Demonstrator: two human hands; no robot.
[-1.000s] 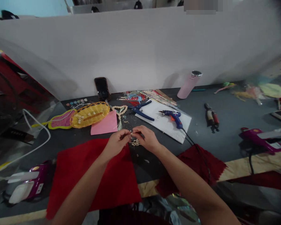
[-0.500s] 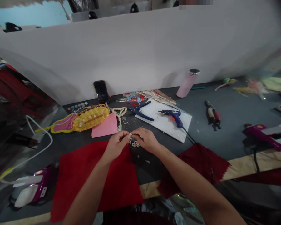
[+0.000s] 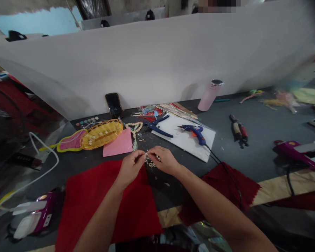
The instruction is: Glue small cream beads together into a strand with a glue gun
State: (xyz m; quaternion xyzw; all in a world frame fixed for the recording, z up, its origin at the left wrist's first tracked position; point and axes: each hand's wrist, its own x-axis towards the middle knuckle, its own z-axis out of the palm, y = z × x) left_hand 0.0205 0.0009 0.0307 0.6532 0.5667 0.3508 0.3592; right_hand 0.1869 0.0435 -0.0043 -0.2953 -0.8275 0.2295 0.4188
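Note:
My left hand [image 3: 132, 164] and my right hand [image 3: 164, 159] meet fingertip to fingertip over the dark table. Between their pinched fingers is a small pale piece [image 3: 146, 154], too small to make out fully. Right below lies a loose pile of similar small cream pieces [image 3: 152, 164], partly hidden by my right hand. A red cloth [image 3: 94, 196] spreads under my left forearm. Beyond my hands are a beaded string with a tassel [image 3: 134, 131], a pink paper sheet [image 3: 118, 143] and blue-handled pliers [image 3: 160, 127].
A blue glue gun [image 3: 194, 131] rests on a white board [image 3: 183, 145], its cord running toward me. Left stand a yellow woven basket [image 3: 102, 134] and a phone [image 3: 114, 105]. A pink bottle [image 3: 210, 96] stands by the partition; another pair of pliers [image 3: 238, 129] lies right.
Both hands stay together over the pile, with the fingers shifted slightly around the small pale piece. The whole view has moved a little; the things on the table lie as before.

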